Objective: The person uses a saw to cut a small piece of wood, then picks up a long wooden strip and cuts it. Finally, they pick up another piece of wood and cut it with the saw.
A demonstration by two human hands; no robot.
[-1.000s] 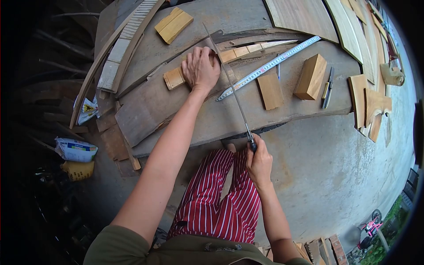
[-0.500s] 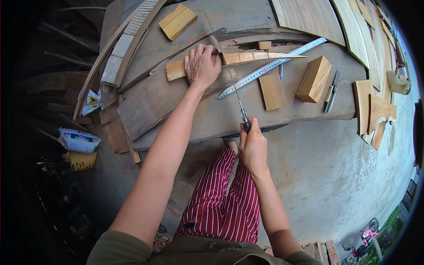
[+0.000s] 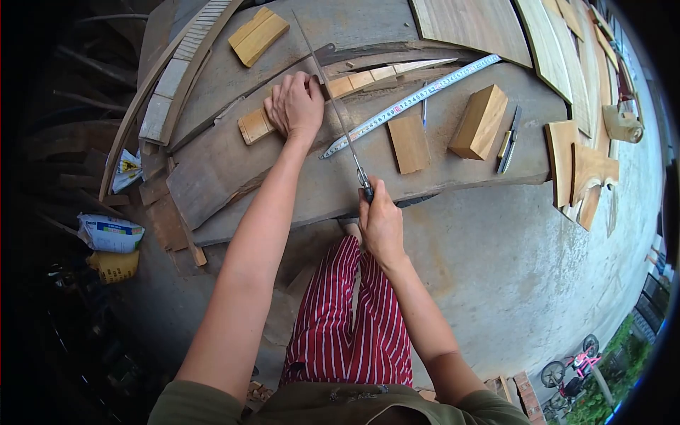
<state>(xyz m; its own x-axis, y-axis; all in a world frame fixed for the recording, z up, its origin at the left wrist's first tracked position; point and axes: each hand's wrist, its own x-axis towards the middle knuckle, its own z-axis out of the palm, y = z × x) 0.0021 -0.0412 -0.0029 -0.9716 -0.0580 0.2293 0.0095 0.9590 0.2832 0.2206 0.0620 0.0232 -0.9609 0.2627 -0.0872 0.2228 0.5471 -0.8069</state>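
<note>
My left hand (image 3: 294,106) is closed around a tapering, curved strip of wood (image 3: 352,84), pressing it on the thick plank bench. Lines cross the strip, and its thin tip points to the far right. In my right hand (image 3: 383,225) is the black handle of a handsaw (image 3: 341,117). Its long narrow blade crosses the strip just right of my left hand; whether the teeth are biting is too fine to see. Close by the blade lies a tape measure strip (image 3: 411,103), slanting across the bench. A flat wooden piece (image 3: 409,144) rests in front of it.
On the bench (image 3: 269,205) lie a wood block (image 3: 479,122), a craft knife (image 3: 508,139), a blue pen (image 3: 425,106) and another block (image 3: 258,35). A curved segmented wood piece (image 3: 166,92) stands at left. Boards (image 3: 474,28) line the far right; bags (image 3: 111,234) sit at lower left.
The curved strip has turned on the bench, its thin tip swinging away from me, with my left hand still on it. The saw stays across it. The whole view has shifted slightly.
</note>
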